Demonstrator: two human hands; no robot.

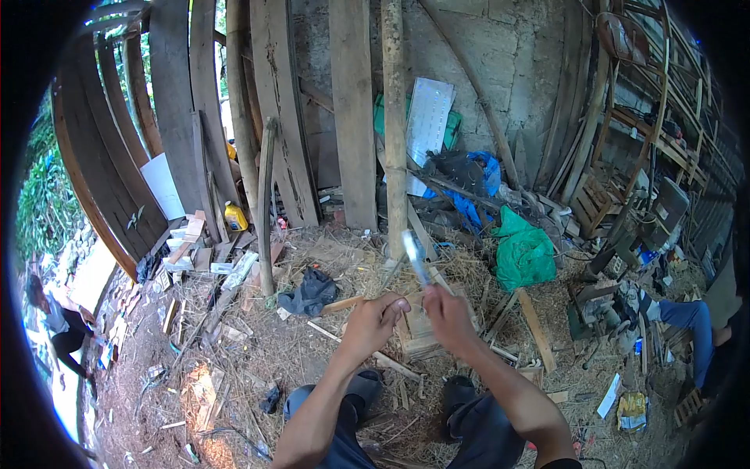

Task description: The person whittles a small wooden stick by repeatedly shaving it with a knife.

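Note:
My right hand (451,314) is closed around the handle of a hammer (412,248), raised in front of me with its bright metal end up and smeared by motion. Left of it, at about the same height, my left hand (370,327) is closed, thumb pressed to the fingers. Whatever it pinches, if anything, is too small to make out. Just beneath and between both hands a light wooden piece (422,344), like a small frame or stool, is partly covered by them. My feet are on either side of it.
An upright pole (394,125) stands straight ahead. Wood scraps and straw litter the ground, with a black plastic bag (311,292), a green sack (525,254) and a yellow bottle (235,216). One person (66,324) sits at far left; another person's leg (691,320) shows at right.

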